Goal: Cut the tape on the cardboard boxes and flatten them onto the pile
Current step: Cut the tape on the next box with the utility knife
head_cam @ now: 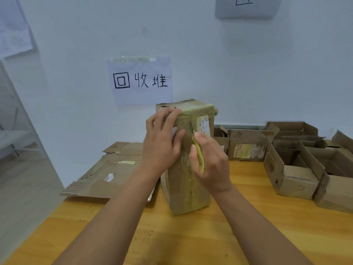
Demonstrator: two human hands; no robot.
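Note:
A tall taped cardboard box stands on end in the middle of the wooden table. My left hand presses flat against its upper left side, fingers straight and reaching near the top edge. My right hand grips a yellow utility knife, its blade touching the clear tape on the box's front face beside a white label. A pile of flattened cardboard lies to the left of the box.
Several opened cardboard boxes crowd the table's right side up to the wall. A paper sign with handwritten characters hangs on the wall behind the pile. The table's left edge drops to the floor.

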